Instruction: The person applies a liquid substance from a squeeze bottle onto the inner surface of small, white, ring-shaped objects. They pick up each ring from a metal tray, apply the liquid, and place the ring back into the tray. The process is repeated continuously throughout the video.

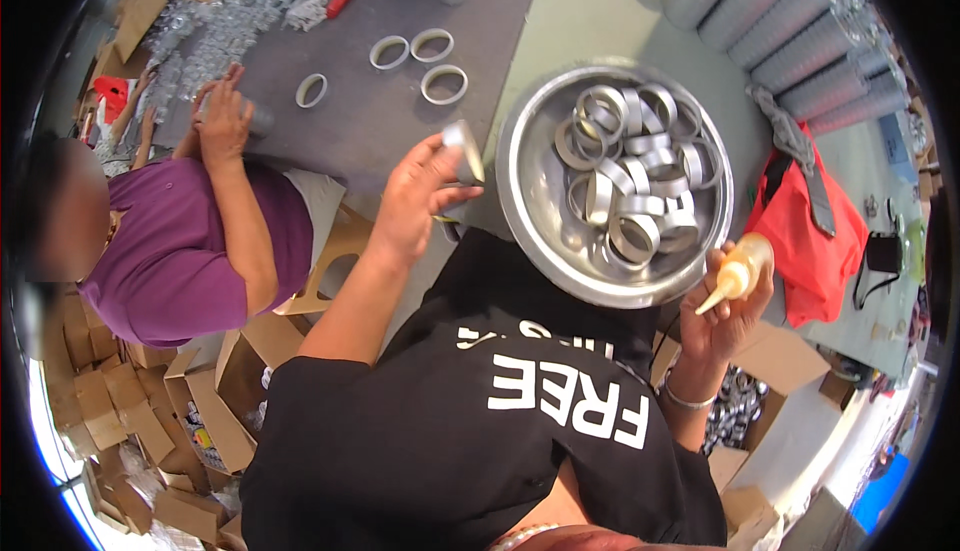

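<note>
You face a smooth, flat table (350, 121), dull grey left of the bowl (531, 151) and green beyond it. Left of the bowl sits a co-worker (180, 251) in purple cloth. Beyond it, to the right, stand ridged grey columns (790, 39). The bowl itself is round, shiny metal, holding a loose heap of silvery rings (645, 143). A creased red bag (815, 241) lies right of it; below its right side, an open cardboard carton (780, 361) holds small, glossy parts (735, 406). Just outside the bowl's near right rim, your right hand (722, 319) grasps a bottle (745, 263), translucent with yellowish contents, its tapered nozzle (714, 299) pointing left and toward you. Left of the bowl, your left hand (412, 196) pinches one ring (463, 141), a thin band seen nearly edge-on. Farther left, four loose rings (444, 101) lie on the table.
</note>
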Motion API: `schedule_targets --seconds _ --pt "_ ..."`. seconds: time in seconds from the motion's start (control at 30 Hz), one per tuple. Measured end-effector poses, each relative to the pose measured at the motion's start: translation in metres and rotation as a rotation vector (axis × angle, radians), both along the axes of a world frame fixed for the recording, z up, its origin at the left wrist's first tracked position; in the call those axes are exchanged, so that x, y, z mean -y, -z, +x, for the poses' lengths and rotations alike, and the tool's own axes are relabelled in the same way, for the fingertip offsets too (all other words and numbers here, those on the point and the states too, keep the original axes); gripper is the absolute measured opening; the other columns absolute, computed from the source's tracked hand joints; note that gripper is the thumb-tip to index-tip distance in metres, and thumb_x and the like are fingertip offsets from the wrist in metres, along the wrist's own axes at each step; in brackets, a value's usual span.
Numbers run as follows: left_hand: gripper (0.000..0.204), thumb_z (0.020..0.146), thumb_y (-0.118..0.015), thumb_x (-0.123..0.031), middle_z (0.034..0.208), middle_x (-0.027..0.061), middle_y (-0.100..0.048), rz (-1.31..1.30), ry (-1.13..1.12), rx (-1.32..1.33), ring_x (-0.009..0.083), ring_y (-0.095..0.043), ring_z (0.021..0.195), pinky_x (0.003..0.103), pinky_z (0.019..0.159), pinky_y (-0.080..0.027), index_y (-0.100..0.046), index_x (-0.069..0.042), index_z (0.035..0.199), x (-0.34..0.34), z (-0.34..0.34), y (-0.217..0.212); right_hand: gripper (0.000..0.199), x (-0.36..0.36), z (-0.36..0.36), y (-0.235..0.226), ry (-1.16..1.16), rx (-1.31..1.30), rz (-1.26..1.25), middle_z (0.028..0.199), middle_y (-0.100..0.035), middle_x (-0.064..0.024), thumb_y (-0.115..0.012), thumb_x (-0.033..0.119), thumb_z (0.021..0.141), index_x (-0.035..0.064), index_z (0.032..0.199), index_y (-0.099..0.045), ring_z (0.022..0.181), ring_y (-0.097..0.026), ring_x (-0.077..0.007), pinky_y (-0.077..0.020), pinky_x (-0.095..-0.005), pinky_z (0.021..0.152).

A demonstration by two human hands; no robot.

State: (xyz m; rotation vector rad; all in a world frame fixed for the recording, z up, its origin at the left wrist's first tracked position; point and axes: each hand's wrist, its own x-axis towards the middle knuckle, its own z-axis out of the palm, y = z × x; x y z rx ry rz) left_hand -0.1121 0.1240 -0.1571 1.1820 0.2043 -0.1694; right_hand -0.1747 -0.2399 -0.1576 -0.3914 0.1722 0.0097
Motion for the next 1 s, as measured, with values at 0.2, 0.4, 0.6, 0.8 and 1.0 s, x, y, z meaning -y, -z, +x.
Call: schedule_targets --seconds 0.2,0.4,0.6,0.8,1.0 --pt "0.083 0.070 -0.083 -0.033 0.125 0.0197 -0.050 1.655 -0.404 0.068 0.0377 -0.054 0.114 0.043 0.097 -0.047 -0.045 -0.001 0.137 -0.093 0.043 0.039 0.060 0.000 0.004 0.010 -0.052 0.038 0.036 0.103 -0.067 -0.0266 -0.054 0.048 0.097 -0.0075 0.120 -0.053 0.046 -0.051 -0.0101 -0.0435 -0.0184 0.040" --pt "0.061 0.095 -0.050 -0.052 0.123 0.0167 -0.058 -0.775 0.156 0.016 0.0262 -0.062 0.099 0.039 0.085 -0.054 -0.050 -0.006 0.136 -0.059 0.045 0.047 0.058 0.001 -0.002 0.002 -0.045 0.122 -0.023 0.103 -0.067 -0.0246 -0.057 0.044 0.097 -0.0097 0.119 -0.051 0.048 -0.052 -0.0110 -0.0458 -0.0196 0.043" --pt "0.085 0.094 -0.020 -0.073 0.140 0.0225 -0.048 -1.357 0.321 0.005 0.0360 -0.058 0.110 0.052 0.102 -0.044 -0.027 -0.012 0.153 -0.020 0.004 0.103 0.056 -0.004 -0.003 -0.003 -0.112 0.017 -0.071 0.105 -0.065 -0.0170 -0.056 0.047 0.097 -0.0022 0.124 -0.052 0.049 -0.040 -0.0053 -0.0349 -0.0181 0.044" --pt "0.074 0.097 -0.036 -0.062 0.130 0.0195 -0.057 -0.917 0.507 -0.043 0.0322 -0.057 0.120 0.048 0.101 -0.047 -0.038 -0.007 0.147 -0.061 -0.043 0.141 0.051 -0.010 -0.015 -0.020 -0.026 0.039 -0.119 0.102 -0.067 -0.0196 -0.059 0.045 0.095 -0.0020 0.114 -0.056 0.048 -0.047 -0.0072 -0.0385 -0.0175 0.042" --pt "0.044 0.082 -0.071 -0.024 0.105 0.0085 -0.067 1.105 0.441 0.217 0.0210 -0.066 0.092 0.030 0.075 -0.055 -0.061 -0.006 0.121 -0.084 -0.014 0.016 0.050 -0.016 -0.013 -0.009 0.007 -0.027 -0.127 0.101 -0.066 -0.0200 -0.059 0.044 0.095 -0.0020 0.114 -0.056 0.049 -0.047 -0.0076 -0.0382 -0.0178 0.042"
